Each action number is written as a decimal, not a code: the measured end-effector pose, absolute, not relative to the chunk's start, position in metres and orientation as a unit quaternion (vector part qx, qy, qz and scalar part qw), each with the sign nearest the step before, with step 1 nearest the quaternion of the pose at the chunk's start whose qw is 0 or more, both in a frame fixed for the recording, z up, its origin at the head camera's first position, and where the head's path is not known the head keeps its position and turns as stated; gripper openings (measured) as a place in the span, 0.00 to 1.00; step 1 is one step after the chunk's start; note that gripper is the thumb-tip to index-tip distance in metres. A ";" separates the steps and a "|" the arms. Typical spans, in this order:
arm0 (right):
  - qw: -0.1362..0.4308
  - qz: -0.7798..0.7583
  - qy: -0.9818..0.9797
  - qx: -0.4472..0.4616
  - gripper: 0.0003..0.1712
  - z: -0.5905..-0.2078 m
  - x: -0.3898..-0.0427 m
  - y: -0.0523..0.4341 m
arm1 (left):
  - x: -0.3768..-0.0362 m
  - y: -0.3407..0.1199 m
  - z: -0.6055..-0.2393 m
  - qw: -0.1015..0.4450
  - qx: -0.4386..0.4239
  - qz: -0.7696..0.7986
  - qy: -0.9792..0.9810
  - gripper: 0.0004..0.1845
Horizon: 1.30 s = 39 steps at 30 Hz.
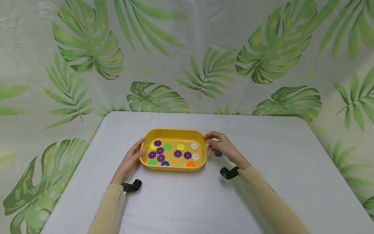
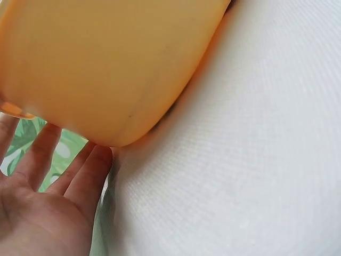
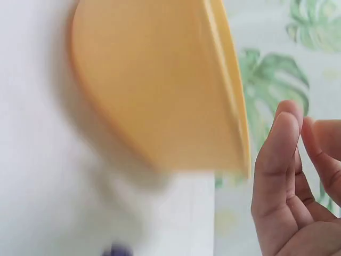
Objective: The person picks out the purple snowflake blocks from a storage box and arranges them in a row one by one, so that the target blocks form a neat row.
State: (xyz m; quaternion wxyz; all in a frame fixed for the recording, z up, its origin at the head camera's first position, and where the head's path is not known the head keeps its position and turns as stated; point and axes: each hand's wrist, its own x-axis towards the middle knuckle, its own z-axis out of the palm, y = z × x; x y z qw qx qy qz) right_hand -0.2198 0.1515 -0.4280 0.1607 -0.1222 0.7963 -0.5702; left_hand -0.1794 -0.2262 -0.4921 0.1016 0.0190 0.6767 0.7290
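Observation:
A yellow tray (image 1: 175, 168) with rounded corners holds several flower-shaped plastic discs in purple, white, green, yellow, blue and orange. At its left end, my left hand (image 1: 132, 160) grips the side, with the thumb over the rim and the fingers along the outside. In the left wrist view, fingertips (image 2: 101, 154) meet the tray's wall (image 2: 122, 64). My right hand (image 1: 222, 145) is at the right end, its bent fingers close to the rim. The right wrist view shows this hand (image 3: 290, 197) beside the tray wall (image 3: 154, 80), with no disc visible between its fingers.
A purple disc (image 1: 218, 153) lies on the white tablecloth (image 1: 181, 201), just right of the tray and below the right hand. A leaf-patterned curtain (image 1: 204, 65) hangs behind the table. Black wrist cameras (image 1: 229, 173) jut inward from both wrists.

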 end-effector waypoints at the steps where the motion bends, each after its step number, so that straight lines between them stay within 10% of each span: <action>1: 0.170 -0.576 0.789 -0.131 0.17 -0.427 -0.219 0.142 | -0.180 -0.226 -0.492 0.102 0.020 0.729 0.676 0.29; 16: 0.282 -0.537 0.782 -0.144 0.17 -0.453 -0.214 0.051 | -0.180 -0.224 -0.493 0.100 0.027 0.734 0.671 0.29; 39: 0.229 -0.528 0.803 -0.154 0.10 -0.438 -0.214 0.059 | -0.180 -0.225 -0.494 0.090 0.017 0.723 0.685 0.29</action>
